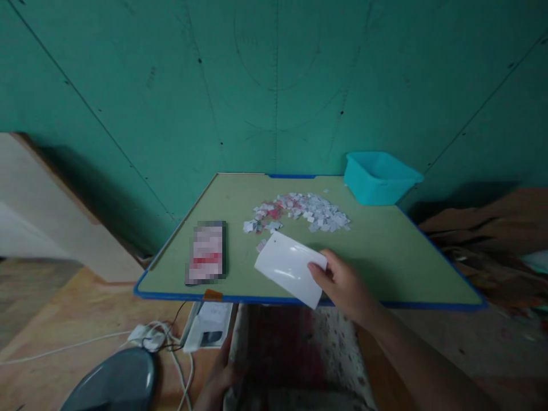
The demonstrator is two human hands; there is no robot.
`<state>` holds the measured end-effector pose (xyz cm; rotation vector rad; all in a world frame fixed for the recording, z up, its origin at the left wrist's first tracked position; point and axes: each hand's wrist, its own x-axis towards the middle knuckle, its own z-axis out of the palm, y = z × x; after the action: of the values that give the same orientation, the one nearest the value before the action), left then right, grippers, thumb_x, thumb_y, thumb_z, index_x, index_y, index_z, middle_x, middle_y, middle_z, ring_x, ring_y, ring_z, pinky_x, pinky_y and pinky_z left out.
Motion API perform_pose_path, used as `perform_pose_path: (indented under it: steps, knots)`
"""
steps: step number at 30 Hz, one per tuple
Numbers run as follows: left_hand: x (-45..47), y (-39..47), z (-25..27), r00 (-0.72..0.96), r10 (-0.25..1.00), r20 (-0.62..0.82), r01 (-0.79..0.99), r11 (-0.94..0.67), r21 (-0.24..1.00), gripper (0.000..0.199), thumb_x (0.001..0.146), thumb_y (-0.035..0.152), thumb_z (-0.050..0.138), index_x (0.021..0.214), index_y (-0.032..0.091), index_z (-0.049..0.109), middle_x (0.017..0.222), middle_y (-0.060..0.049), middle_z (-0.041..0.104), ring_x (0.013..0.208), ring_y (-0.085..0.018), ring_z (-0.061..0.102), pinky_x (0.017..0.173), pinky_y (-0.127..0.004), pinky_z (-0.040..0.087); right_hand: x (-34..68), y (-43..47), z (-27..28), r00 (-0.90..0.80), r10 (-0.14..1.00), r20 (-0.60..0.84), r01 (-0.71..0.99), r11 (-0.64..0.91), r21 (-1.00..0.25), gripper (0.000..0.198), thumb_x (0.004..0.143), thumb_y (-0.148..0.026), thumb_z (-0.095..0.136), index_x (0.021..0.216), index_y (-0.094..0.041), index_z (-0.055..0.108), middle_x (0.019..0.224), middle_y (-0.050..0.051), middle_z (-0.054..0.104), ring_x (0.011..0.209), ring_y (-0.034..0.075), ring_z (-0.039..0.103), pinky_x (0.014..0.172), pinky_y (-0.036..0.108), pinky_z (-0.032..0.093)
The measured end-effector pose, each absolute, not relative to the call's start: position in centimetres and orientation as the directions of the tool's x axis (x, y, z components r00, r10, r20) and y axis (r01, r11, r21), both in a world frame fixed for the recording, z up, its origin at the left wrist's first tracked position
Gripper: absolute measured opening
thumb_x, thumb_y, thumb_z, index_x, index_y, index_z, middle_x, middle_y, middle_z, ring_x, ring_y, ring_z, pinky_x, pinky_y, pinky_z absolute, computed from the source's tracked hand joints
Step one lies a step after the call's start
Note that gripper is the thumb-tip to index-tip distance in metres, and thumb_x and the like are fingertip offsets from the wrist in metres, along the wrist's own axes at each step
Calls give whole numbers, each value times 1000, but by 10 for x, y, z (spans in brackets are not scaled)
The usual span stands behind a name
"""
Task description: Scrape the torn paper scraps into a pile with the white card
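Observation:
My right hand (342,282) pinches a glossy white card (291,267) by its right edge, thumb on top. The card is tilted above the front part of the table, with a small dark spot near its upper left corner. Just beyond it lies a loose, curved pile of small white and pinkish paper pieces (323,212), and the card partly covers the pieces nearest me. My left hand (221,374) is low, below the table's front edge, near my lap. It is dim and blurred, and its fingers are not clear.
The pale green table (398,257) has blue edging and stands against a green wall. A turquoise plastic basin (379,180) sits at its back right corner. A blurred-out flat rectangular item (208,253) lies at the left. Below are white cables (169,337) and a dark grey stool (115,379).

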<state>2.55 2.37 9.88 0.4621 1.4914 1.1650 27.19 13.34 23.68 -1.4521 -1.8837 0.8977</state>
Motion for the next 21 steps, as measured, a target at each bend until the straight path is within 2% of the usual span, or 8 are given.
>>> perform_pose_path:
  steps: [4,8,11,13,18,21]
  knots:
    - [22,26,103,-227,803,-552,-288,486,825,24,30,13,67,47,29,61,70,1,75,90,-34,62,75,-36,50,299,145,237,-112,992,62,605,118,-787,27,82,-48,41,79,-21,47,64,-1,53,58,15,51,51,26,37]
    - [30,26,105,-338,812,-476,-251,410,877,22,35,19,64,55,28,65,72,0,75,85,-32,63,71,-35,49,328,161,240,39,993,110,685,53,-727,27,79,-48,44,76,-21,45,62,1,55,56,17,53,50,27,37]
    - [38,26,109,-385,831,-401,-213,343,915,25,36,22,62,59,27,67,74,-1,74,87,-31,62,75,-34,47,341,170,247,99,980,172,761,37,-648,26,79,-48,44,76,-21,46,62,2,55,56,18,52,50,29,36]
    - [41,26,112,-386,827,-409,-189,363,913,24,36,22,62,58,28,67,70,-1,73,91,-32,60,78,-34,46,343,172,250,97,976,196,768,52,-638,26,80,-47,43,80,-21,47,67,4,57,59,19,54,52,29,37]
    - [41,26,108,-401,814,-421,-228,356,906,23,37,21,64,58,29,65,70,-2,71,91,-33,58,77,-35,45,327,163,249,1,983,183,684,133,-717,28,81,-49,42,86,-21,47,72,4,59,63,18,54,52,28,36]
    - [41,24,102,-400,823,-403,-276,312,909,27,35,18,65,59,29,60,57,0,66,89,-32,59,77,-35,45,311,164,247,-80,981,176,654,185,-733,27,81,-47,42,85,-21,47,68,2,56,59,16,52,51,27,34]
